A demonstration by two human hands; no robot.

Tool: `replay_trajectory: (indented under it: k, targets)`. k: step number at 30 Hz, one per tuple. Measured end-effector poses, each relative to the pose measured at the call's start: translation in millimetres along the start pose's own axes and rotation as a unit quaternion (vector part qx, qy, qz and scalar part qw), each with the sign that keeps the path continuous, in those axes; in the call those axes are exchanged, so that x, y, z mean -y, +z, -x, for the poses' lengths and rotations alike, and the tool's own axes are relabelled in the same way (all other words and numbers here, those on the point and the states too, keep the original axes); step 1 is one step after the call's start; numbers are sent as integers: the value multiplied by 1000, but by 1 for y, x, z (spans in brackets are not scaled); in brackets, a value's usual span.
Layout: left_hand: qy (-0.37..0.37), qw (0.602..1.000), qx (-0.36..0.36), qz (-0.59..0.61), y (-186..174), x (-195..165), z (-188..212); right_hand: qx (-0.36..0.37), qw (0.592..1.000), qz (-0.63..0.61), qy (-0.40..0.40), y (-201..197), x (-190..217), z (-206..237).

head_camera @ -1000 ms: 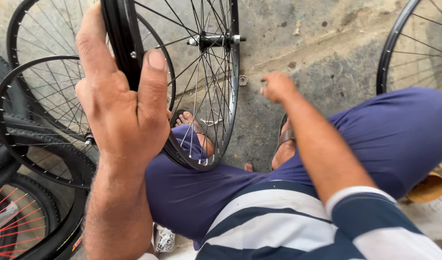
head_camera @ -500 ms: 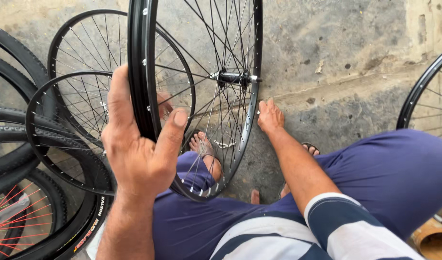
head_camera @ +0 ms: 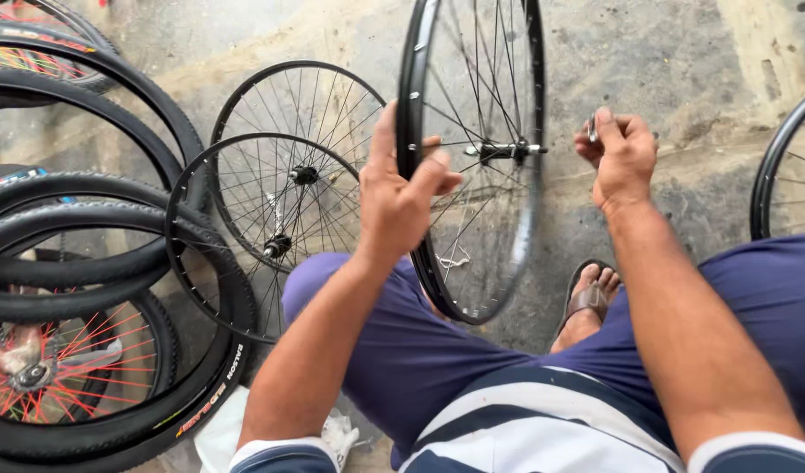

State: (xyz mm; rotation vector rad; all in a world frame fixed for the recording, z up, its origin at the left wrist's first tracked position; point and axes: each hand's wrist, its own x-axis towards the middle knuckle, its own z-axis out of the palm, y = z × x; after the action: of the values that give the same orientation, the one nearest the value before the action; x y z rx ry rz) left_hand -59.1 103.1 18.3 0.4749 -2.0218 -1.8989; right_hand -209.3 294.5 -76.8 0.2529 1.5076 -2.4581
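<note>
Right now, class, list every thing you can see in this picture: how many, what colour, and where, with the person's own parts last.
Held wheel: one, black rim, silver spokes, upright at centre.
Bare wheels: two, black, leaning at centre left.
Tyres: several, black, stacked at left.
Red-spoked wheel: one, lower left.
Rim: one, black, at the right edge.
Concrete floor: grey, behind everything.
Small metal piece: one, silvery, pinched in the right hand; its kind is unclear.
Sandal: one, brown, on a foot.
Left hand: grips the held wheel's rim.
Right hand: raised beside the axle.
</note>
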Motion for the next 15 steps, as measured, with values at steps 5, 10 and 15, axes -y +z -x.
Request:
replay_trajectory:
  k: [5, 10, 15]
  targets:
    - [-71, 997, 8, 26, -26, 18, -4, 157, 982, 61, -82, 31, 19, 46]
    - [-70, 997, 12, -16, -41, 21, 3, 334, 905, 179, -195, 49, -10, 88]
    - [-11, 966, -9, -257, -57, 14, 17, 361, 809, 302, -352, 41, -37, 116]
